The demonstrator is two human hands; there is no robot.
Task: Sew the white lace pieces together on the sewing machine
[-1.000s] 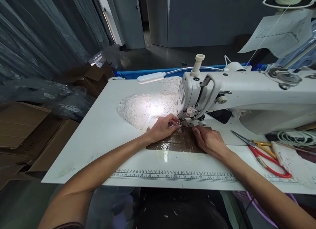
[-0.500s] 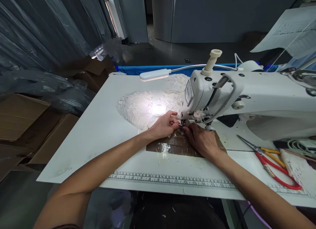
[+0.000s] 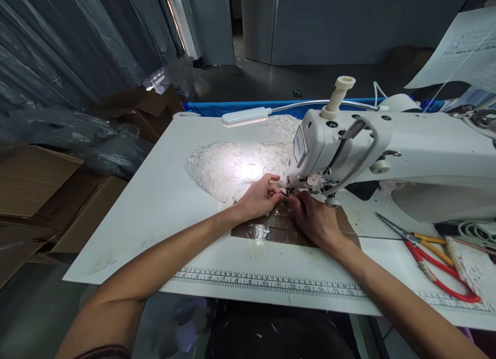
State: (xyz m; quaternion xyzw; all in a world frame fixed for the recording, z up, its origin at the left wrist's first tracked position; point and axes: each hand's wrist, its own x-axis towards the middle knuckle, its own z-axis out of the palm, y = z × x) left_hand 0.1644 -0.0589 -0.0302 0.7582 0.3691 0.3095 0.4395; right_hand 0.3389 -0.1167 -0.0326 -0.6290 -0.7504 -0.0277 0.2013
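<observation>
A white sewing machine stands on a white table. White lace fabric lies lit by the machine's lamp, reaching under the needle. My left hand pinches the lace just left of the presser foot. My right hand rests on a brown taped patch, fingertips pressed at the needle area, touching the lace. Both hands meet at the foot; what the fingertips hold there is hidden.
Red-handled scissors and yellow-handled snips lie at the right, beside another lace piece. A printed ruler runs along the table's front edge. Cardboard boxes stand on the floor to the left.
My right hand has moved left and forward, from the brown patch up to the presser foot, meeting my left hand. The view has shifted slightly left.
</observation>
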